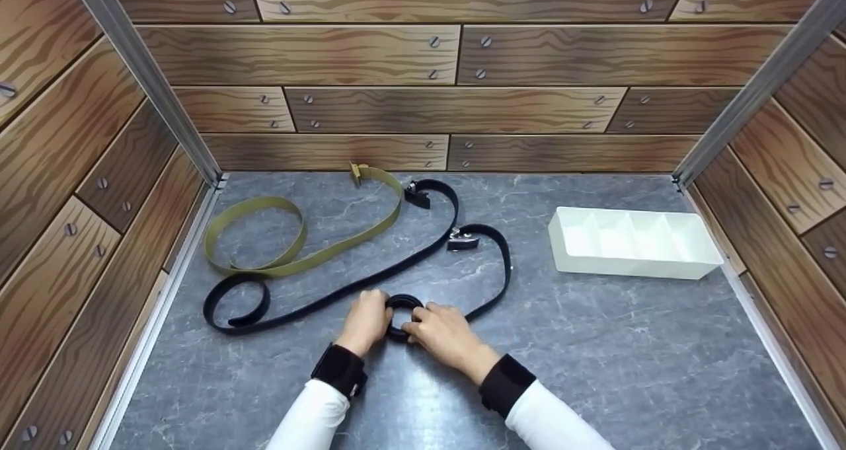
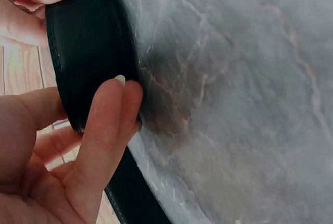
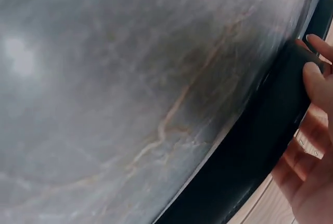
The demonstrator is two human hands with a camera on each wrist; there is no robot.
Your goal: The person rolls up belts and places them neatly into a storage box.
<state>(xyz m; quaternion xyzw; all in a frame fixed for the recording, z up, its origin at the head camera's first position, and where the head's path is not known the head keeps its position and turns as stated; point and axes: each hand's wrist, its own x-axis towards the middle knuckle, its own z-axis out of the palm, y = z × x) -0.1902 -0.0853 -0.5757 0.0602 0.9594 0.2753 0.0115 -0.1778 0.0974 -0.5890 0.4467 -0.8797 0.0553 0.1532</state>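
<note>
- Grey marble-look tabletop (image 1: 595, 357), wood-plank walls on 3 sides.
- Black belt (image 1: 403, 268) partly rolled: small coil (image 1: 400, 302) stands on edge between both hands, close in front of person.
- Left hand (image 1: 367, 319) grips coil's left side; fingers (image 2: 106, 130) curled over strap edge, per wrist view.
- Right hand (image 1: 448, 334) holds coil's right side, fingertips (image 3: 315, 81) on outer wrap.
- Free strap leaves coil on right-hand side, loops away to buckle (image 1: 462, 240). Right hand nearer the feed.
- 2nd black belt (image 1: 317, 298) runs diagonally, far-right to near-left, beyond left hand; olive belt (image 1: 291, 238) further left/beyond.
- White divided tray (image 1: 631, 242) well off to right, beyond right hand.
</note>
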